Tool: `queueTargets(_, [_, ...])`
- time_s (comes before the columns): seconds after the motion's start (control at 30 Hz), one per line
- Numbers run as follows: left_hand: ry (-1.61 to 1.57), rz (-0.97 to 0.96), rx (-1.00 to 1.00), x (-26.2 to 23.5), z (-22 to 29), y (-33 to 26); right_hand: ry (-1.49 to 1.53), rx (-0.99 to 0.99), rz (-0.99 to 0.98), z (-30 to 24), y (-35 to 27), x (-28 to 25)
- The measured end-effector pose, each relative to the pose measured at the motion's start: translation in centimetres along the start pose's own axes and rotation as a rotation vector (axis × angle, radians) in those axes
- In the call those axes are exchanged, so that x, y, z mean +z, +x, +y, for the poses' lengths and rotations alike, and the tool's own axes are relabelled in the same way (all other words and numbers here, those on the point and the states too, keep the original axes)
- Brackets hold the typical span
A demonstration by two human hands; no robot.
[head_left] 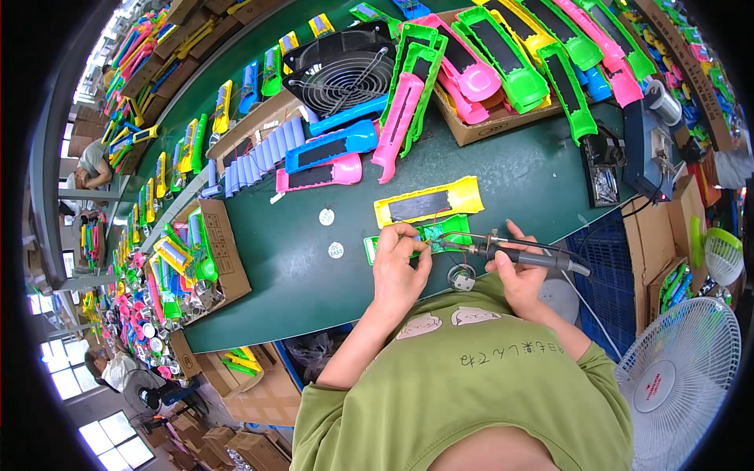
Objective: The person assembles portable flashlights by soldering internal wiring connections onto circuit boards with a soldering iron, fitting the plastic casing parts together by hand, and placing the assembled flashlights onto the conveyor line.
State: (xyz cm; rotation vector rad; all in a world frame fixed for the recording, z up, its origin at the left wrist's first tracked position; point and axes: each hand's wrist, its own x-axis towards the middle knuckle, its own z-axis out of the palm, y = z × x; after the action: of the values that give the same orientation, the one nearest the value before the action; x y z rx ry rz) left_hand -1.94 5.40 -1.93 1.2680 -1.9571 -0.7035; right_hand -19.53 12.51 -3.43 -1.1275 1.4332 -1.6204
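Worktop (290, 306): open yellow casing (455, 198) at twelve o'clock of the green casing (457, 226), itself uncovered, work seemingly unfinished; left hand (400, 267), seven o'clock, fingers pinched, contents unclear; right hand (522, 276), four o'clock, grasping a soldering iron (536, 259); circuit board (433, 232) exposed

Table: green top (290, 302), with two round white discs (335, 250) lying flat on it.
Far side: a black fan (345, 71) with a ringed wire grille, near a row of lilac cylinders (255, 163).
Left carton: open cardboard box (228, 263), heaped with coloured casings (171, 255).
Over to the right: a big white caged fan (679, 373) and a blue crate (598, 263).
By the windows (116, 441): a dark fan (143, 391), a person in a pale top (119, 370) close by.
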Motion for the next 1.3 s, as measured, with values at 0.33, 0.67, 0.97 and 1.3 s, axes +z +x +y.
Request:
queueTargets(0.33, [-0.007, 0.013, 0.05, -0.3, -0.2, -0.2, 0.056, -0.028, 0.092, 1.5, -0.2, -1.4])
queueTargets(0.67, [-0.091, 0.0, 0.017, -0.3, 0.2, -0.5, 0.126, 0.062, 0.158, 1.7, -0.2, -2.1])
queueTargets(0.97, [-1.498, 0.273, -1.079, -3.2, -0.5, -6.8, 0.127, 0.0, 0.1, 2.9, -0.1, -2.3])
queueTargets(1.3, [0.186, 0.271, 0.269, -3.0, -0.6, -3.3, 0.155, 0.013, 0.119, 1.5, -0.6, -2.1])
